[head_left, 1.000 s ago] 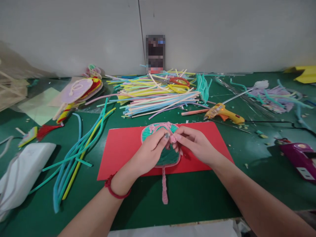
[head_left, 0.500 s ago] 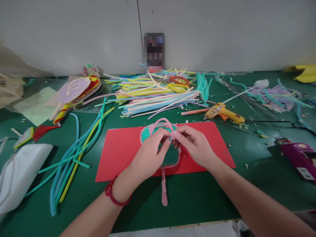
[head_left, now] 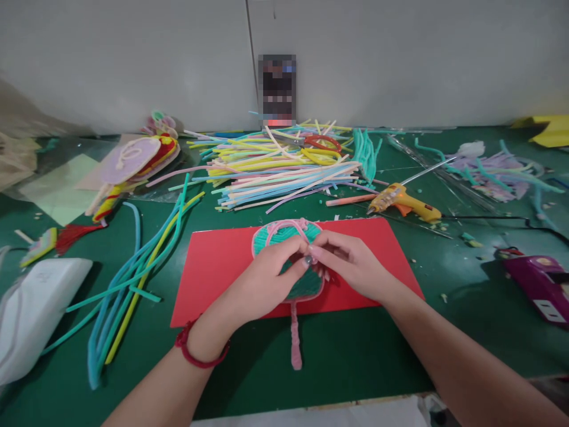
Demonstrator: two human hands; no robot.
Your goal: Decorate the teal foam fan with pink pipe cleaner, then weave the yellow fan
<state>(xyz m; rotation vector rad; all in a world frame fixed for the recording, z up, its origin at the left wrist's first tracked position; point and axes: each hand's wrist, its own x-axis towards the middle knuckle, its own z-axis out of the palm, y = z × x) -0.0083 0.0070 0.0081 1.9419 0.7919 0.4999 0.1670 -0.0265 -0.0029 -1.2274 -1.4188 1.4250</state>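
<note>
Over a teal fan [head_left: 306,287] with a pink rim and a pink wrapped handle, both my hands meet. My left hand [head_left: 280,270] and my right hand [head_left: 349,261] are closed, fingertips together, pinching a pink pipe cleaner [head_left: 284,224]. Its loop arches over the upper part of the fan; the ends are hidden in my fingers. A small pink knotted piece [head_left: 303,223] shows at the fan's top edge. Beneath the fan lies a red sheet [head_left: 213,273], with the handle reaching past its front edge.
A pile of coloured pipe cleaners [head_left: 284,172] holds orange-handled scissors [head_left: 322,142]. To the right are a yellow glue gun [head_left: 404,203] and a purple power strip [head_left: 540,284]. Leftward lie loose blue, teal and yellow pipe cleaners [head_left: 133,279], a white device [head_left: 48,314] and a lilac fan [head_left: 128,160].
The pink loop has dropped lower and leans toward the left over the fan. My hands have shifted slightly down, still pinching together.
</note>
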